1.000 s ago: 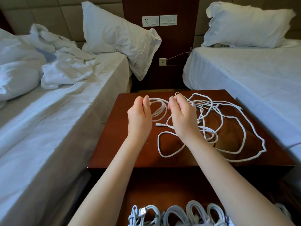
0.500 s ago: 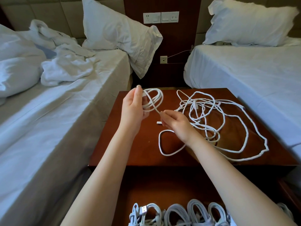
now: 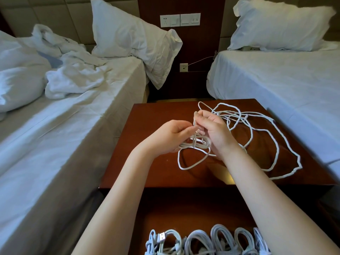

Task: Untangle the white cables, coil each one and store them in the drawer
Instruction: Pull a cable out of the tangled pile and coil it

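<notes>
Two bare hands are held above a glossy reddish-brown wooden nightstand (image 3: 147,126): a small coil of thin white cable (image 3: 193,145) is gripped by the left hand (image 3: 171,137) and pinched by the right hand (image 3: 213,131). Its tangled remainder (image 3: 300,165) is spread to the right, and more coiled white cables (image 3: 195,240) are lined up in the open drawer (image 3: 184,216).

This was a bedroom of the hotel kind, a twin room. Two single beds, the left bed (image 3: 82,126) and the right bed (image 3: 276,80), stood side by side in white sheets, each with a white pillow (image 3: 125,37) against a padded headboard (image 3: 55,13). Between them stood a dark wooden bedside table (image 3: 147,140), and behind it a wood wall panel carried a switch plate (image 3: 180,20) and a socket (image 3: 183,67). Crumpled bedding (image 3: 73,78) lay on the left bed.
</notes>
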`<state>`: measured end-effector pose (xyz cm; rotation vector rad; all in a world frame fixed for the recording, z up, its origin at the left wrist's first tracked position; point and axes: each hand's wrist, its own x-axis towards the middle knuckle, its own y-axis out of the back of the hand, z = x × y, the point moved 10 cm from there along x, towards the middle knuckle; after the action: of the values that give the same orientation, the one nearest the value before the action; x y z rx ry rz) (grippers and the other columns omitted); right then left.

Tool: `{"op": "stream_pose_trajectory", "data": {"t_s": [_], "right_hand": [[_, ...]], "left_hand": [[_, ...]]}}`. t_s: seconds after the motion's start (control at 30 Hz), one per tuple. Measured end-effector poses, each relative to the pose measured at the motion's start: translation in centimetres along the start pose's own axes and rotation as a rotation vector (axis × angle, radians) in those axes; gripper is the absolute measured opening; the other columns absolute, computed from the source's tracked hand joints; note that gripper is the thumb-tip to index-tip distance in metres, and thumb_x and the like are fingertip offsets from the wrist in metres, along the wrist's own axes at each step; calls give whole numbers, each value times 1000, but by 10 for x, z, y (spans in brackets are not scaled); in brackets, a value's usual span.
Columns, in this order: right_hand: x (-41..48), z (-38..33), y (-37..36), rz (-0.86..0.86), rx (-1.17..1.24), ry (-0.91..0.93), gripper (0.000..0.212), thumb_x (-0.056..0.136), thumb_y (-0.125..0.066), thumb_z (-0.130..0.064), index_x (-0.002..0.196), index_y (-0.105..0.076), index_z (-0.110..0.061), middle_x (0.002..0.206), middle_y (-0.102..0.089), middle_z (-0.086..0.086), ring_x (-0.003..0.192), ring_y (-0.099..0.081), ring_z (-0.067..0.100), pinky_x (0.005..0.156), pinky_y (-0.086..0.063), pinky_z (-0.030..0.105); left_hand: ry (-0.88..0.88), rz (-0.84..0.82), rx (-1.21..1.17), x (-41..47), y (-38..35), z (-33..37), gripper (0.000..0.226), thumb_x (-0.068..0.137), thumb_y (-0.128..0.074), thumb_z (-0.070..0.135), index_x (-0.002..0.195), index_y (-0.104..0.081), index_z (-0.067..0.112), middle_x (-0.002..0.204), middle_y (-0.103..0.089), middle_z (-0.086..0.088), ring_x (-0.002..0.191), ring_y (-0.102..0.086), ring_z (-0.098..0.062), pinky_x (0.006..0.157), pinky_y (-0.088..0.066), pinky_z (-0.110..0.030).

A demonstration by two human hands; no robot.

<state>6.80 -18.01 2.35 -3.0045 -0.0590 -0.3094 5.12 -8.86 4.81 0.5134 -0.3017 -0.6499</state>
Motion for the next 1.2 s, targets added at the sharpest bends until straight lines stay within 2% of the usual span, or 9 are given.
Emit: {"op": "stream_pose_trajectory", "data": {"t_s": [0.13, 0.3, 0.47, 0.6, 0.7, 0.77, 0.93, 1.1, 1.2], "right_hand": [[-3, -7, 1, 75, -87, 27, 36, 102, -46, -19, 67, -46, -15, 51, -35, -10, 51, -35, 3, 61, -39, 13], [-5, -15, 3, 165, -205, 81, 34, 102, -45, -19, 68, -50, -18, 61, -44, -8, 67, -43, 7, 81, -42, 26], [-11, -27, -23, 12, -304, 167, 29, 100, -45, -11, 72, -52, -13, 55, -41, -14, 52, -37, 2, 57, -32, 14], [-20, -20, -56, -128, -420, 197, 29, 99, -47, -14, 71, -54, -21, 60, -44, -11, 57, -38, 5, 58, -33, 18], [-21, -9, -65, -187, -443, 153, 30, 101, -46, -14, 72, -52, -19, 59, -42, -12, 57, -37, 3, 59, -33, 18], [-21, -5, -65, -211, -468, 138, 29, 101, -47, -16, 73, -53, -18, 61, -42, -9, 58, -37, 6, 61, -34, 24], [-18, 1, -62, -223, -497, 111, 27, 99, -51, -17, 72, -55, -21, 65, -46, 4, 62, -39, 17, 62, -33, 33], [-13, 9, -51, -207, -480, 74, 28, 99, -49, -19, 72, -55, -20, 64, -43, 2, 62, -38, 17, 60, -31, 28], [-11, 22, -37, -172, -520, -3, 31, 101, -47, -27, 72, -54, -17, 58, -40, -4, 56, -36, 11, 55, -30, 20]], "left_hand": [[49, 16, 100, 2, 5, -8, 31, 100, -45, 27, 78, -57, 10, 59, -45, 0, 42, -38, -4, 41, -33, -16], [43, 263, 228, 5, 32, -20, 35, 101, -43, 28, 68, -49, 20, 61, -46, 3, 49, -41, -8, 45, -33, -16], [105, 536, 196, 0, 62, -36, 35, 102, -41, 28, 70, -50, 16, 59, -49, 3, 45, -44, -6, 41, -33, -11], [108, 647, 34, -8, 76, -44, 37, 103, -37, 28, 79, -50, 4, 48, -52, -6, 31, -48, -10, 38, -40, -21], [88, 779, -47, -14, 87, -45, 36, 103, -38, 27, 75, -50, 7, 57, -52, -8, 39, -46, -10, 43, -40, -27], [91, 829, -133, -16, 89, -48, 31, 102, -41, 26, 73, -46, 15, 61, -51, -2, 42, -46, -7, 46, -40, -29], [41, 792, -415, -15, 83, -48, 24, 101, -45, 23, 78, -41, 16, 63, -48, -3, 47, -45, -10, 42, -35, -23], [-127, 550, -672, -8, 73, -24, 29, 102, -42, 16, 74, -38, 13, 52, -45, 1, 37, -32, -5, 37, -27, -17], [-156, 396, -663, -4, 59, -12, 27, 101, -42, 14, 74, -39, 11, 54, -44, -1, 37, -32, -5, 36, -26, -17]]}}
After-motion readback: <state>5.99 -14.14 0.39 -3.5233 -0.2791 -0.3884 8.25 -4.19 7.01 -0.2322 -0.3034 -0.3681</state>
